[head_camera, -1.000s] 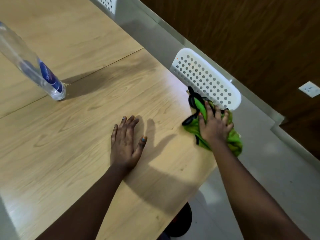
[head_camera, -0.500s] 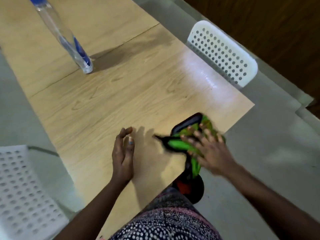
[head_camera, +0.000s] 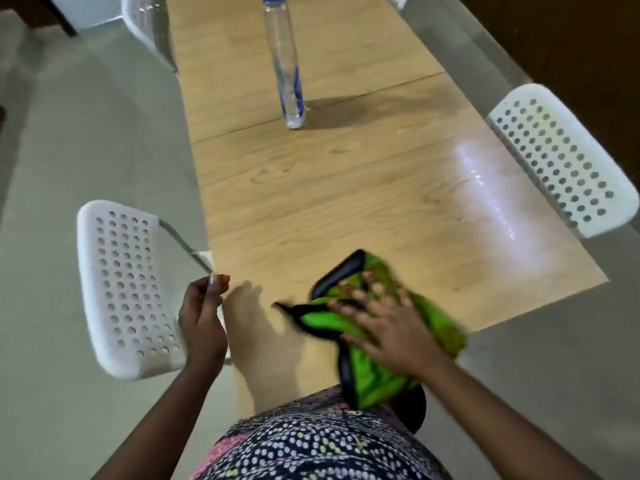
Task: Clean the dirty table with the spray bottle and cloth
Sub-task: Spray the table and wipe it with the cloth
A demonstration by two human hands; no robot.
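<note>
The long pale wooden worktop (head_camera: pixel 346 202) shows wet streaks at three o'clock. The right hand (head_camera: pixel 388 327) presses the green, black-edged cloth (head_camera: pixel 381 358) at six o'clock, fingers (head_camera: pixel 349 308) spread flat; overlapping strokes toward those streaks should serve best. The left hand (head_camera: pixel 202 320) hangs loosely curled, empty. The clear plastic spray bottle (head_camera: pixel 287 64) stands at twelve.

Bare forearms, dotted dark dress (head_camera: pixel 311 445) (pink patches)
</note>
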